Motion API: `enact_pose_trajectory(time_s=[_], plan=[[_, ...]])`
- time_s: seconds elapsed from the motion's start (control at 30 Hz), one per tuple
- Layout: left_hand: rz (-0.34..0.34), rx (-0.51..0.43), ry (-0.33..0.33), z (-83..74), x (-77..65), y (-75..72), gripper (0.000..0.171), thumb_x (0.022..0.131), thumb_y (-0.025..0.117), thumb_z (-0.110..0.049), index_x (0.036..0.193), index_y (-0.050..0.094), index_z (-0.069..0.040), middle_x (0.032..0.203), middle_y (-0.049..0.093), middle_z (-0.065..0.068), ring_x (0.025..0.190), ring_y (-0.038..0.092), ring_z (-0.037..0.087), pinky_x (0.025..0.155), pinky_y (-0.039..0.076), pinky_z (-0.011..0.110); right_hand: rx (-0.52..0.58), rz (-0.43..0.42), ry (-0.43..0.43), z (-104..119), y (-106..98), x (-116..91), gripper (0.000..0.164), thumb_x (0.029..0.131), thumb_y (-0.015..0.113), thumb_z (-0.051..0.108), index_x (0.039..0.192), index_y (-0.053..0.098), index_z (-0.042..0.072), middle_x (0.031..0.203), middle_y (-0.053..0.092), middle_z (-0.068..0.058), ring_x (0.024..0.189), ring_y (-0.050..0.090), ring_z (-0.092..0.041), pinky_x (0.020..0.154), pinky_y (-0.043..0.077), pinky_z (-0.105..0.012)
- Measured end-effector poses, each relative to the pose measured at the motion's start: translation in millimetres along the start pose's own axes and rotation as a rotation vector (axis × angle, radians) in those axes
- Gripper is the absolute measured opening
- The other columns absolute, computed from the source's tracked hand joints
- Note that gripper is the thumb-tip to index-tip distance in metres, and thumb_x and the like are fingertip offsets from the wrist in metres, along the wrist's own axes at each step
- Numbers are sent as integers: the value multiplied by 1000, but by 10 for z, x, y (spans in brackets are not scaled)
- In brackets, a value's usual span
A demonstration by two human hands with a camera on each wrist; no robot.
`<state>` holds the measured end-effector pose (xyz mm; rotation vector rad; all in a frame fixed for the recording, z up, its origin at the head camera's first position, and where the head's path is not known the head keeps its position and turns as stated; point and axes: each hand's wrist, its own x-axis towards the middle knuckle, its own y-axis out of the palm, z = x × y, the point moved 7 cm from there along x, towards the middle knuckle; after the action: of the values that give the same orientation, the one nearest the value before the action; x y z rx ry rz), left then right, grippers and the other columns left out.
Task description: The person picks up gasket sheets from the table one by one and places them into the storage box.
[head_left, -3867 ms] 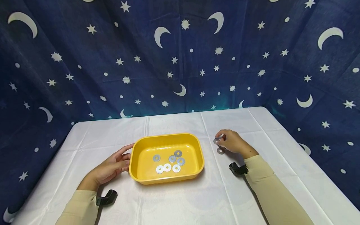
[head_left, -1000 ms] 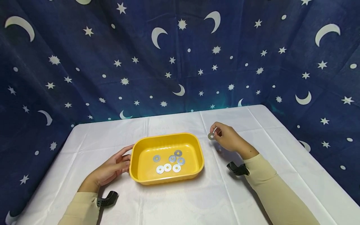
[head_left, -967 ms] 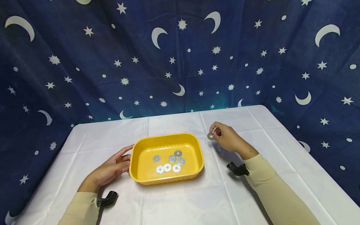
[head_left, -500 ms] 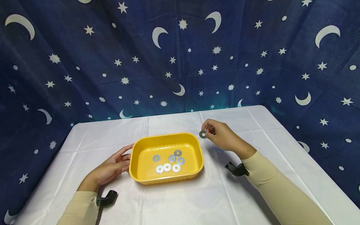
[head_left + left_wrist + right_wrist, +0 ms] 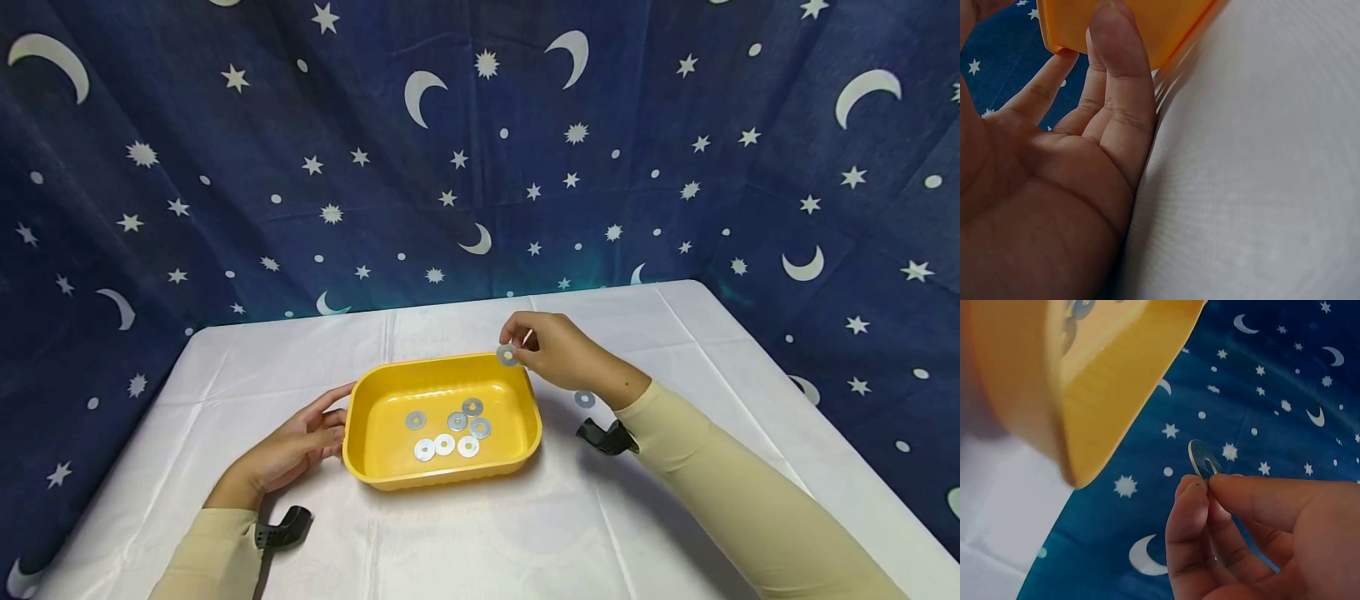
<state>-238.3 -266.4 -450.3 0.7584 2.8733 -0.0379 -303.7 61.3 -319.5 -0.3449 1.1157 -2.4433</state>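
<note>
A flat metal washer is pinched between the thumb and fingers of my right hand, over the back right corner of the yellow tray. In the right wrist view the same washer stands nearly edge-on at the fingertips. Inside the tray lie several washers, one apart at the left. My left hand rests beside the tray's left end, its loosely extended fingers touching the wall; the left wrist view shows fingertips against the tray.
Another washer lies on the white tablecloth right of the tray, under my right wrist. A dark blue curtain with moons and stars hangs behind the table. Each wrist wears a black band.
My right hand has lifted a washer off the cloth and carried it left to the tray's back right corner. The other loose washer shows again. Left hand and tray stay put.
</note>
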Motion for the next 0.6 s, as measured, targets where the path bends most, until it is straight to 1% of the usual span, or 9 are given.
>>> enact_pose_trajectory(time_s=[0.1, 0.27, 0.43, 0.6], plan=[[1, -2, 0, -5, 4, 5, 72, 100, 56, -9, 160, 17, -16, 127, 60, 6, 104, 64, 11, 88, 57, 26, -11, 27, -6, 89, 46, 49, 14, 93, 67, 3, 102, 66, 14, 92, 62, -4, 81, 59, -19, 70, 55, -24], [0, -6, 0, -6, -5, 5, 71, 100, 56, -8, 159, 18, -16, 125, 60, 6, 102, 63, 11, 87, 57, 25, 4, 53, -30, 208, 149, 135, 14, 93, 67, 3, 102, 66, 13, 92, 61, -4, 79, 59, -18, 68, 54, -23], [7, -11, 7, -18, 0, 14, 70, 100, 55, -7, 159, 19, -16, 120, 60, 6, 99, 62, 11, 86, 56, 24, 16, 62, -59, 282, 267, 203, 15, 91, 68, 1, 101, 67, 12, 89, 60, -4, 76, 59, -17, 68, 53, -22], [7, -11, 13, -20, -2, 6, 71, 100, 55, -6, 159, 18, -16, 121, 60, 7, 99, 63, 11, 86, 57, 25, 30, 86, -74, 332, 390, 271, 15, 90, 69, 0, 100, 67, 12, 87, 60, -3, 73, 59, -16, 68, 54, -21]])
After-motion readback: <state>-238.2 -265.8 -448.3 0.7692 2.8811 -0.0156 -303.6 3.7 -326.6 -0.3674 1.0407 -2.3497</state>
